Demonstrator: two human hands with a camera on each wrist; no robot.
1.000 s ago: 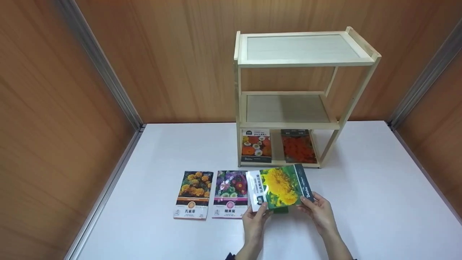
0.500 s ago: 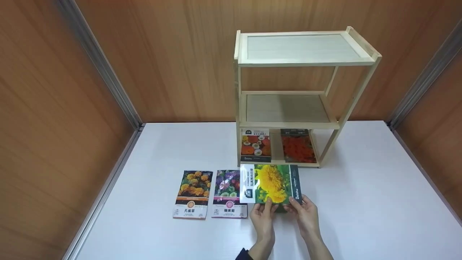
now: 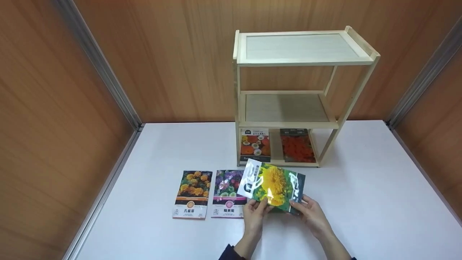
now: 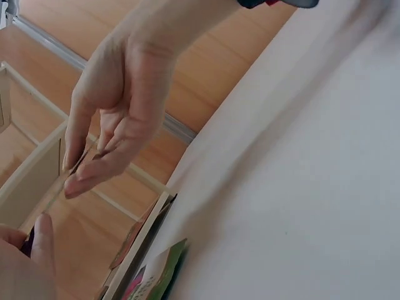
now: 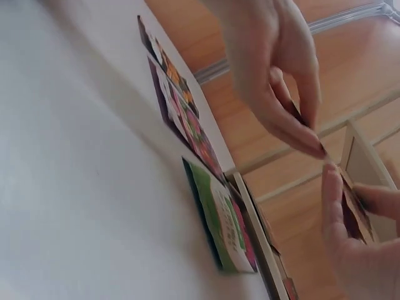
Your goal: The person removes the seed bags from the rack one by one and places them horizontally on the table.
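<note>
Two hands are closed on one sunflower seed packet (image 3: 273, 186), which is held tilted above the white table (image 3: 361, 202), just in front of the wooden rack (image 3: 299, 97). Its lower left corner is pinched between thumb and fingers of the left hand (image 3: 254, 213), and its lower right edge is pinched the same way by the right hand (image 3: 312, 215); neither hand is spread beyond the thickness of the packet. A green packet (image 5: 222, 219) is seen lying flat beneath the raised one. To the left, a marigold packet (image 3: 193, 193) and a purple-flower packet (image 3: 227, 193) are laid side by side on the table. Farther back, two packets (image 3: 276, 146) are stood on the rack's bottom level, while the middle shelf (image 3: 287, 108) and top shelf (image 3: 299, 47) are bare. The packet is probably best kept pinched lightly at its edges, so the glossy film is not creased, and levelled before it is passed under any shelf rail.
</note>
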